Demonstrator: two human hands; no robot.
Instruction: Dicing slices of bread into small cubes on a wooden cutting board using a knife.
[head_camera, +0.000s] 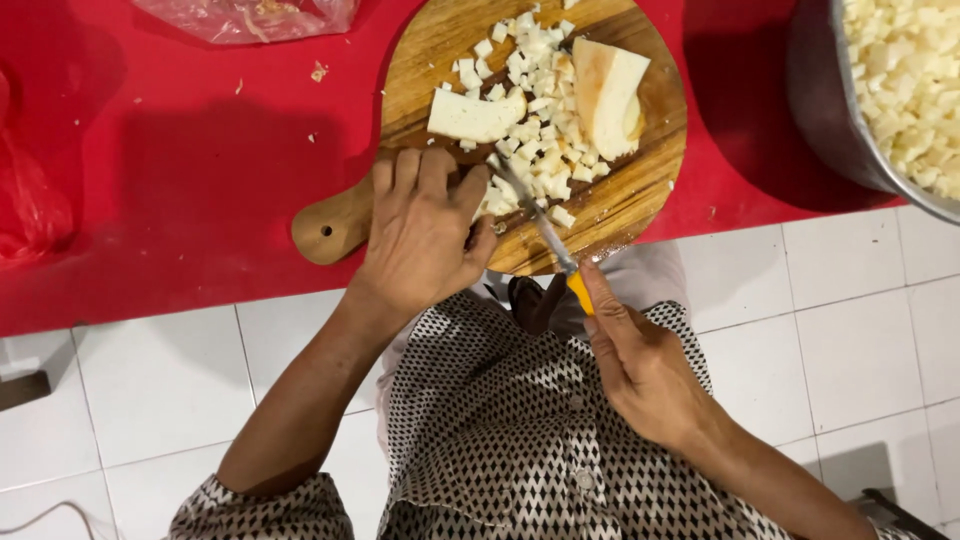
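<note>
Right hand (645, 370) clamped on knife (545, 225) by yellow handle; left hand (420, 230) curled, pinning white cubes (535, 150) on wooden board (620, 200), red table (180, 180); cubes likely soft, crumbly, light; hold low, gently.

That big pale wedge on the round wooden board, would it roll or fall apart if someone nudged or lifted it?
The wedge probably would not roll: it shows broad flat cut faces. It likely is firm rather than floppy, since the small cubes beside it keep crisp edges. Its cut surface may be a bit slippery.

Yellow-handled knife (545, 232) — blade among white cubes (540, 165)
</note>
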